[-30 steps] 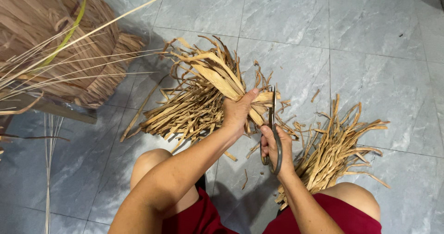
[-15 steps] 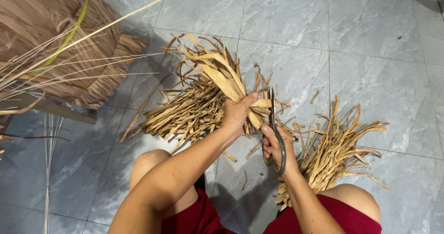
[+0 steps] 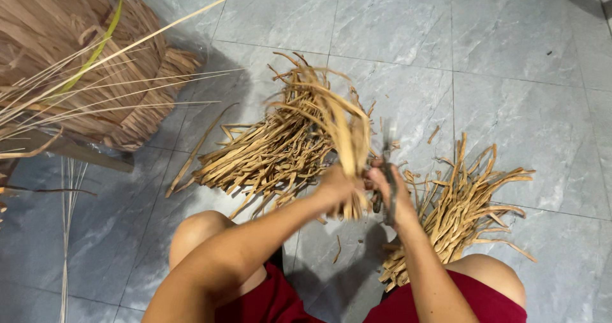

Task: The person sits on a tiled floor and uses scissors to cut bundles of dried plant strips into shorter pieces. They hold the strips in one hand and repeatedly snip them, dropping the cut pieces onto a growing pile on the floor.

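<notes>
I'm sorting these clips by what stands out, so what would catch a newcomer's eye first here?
First, the two hands meeting at centre: the left hand grips a bunch of dried tan strips that rises from it, motion-blurred, while the right hand holds dark scissors beside it. Piles of the same strips flank them on the grey tiled floor, a larger pile to the left and a smaller pile to the right.

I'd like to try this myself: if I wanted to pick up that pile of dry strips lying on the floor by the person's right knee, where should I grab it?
Grip the right-hand pile of strips at its near end, by the knee, coming from above. There the strips lie bunched close together, while the far ends fan out and curl upward, so a hold there would probably catch only a few.
</notes>
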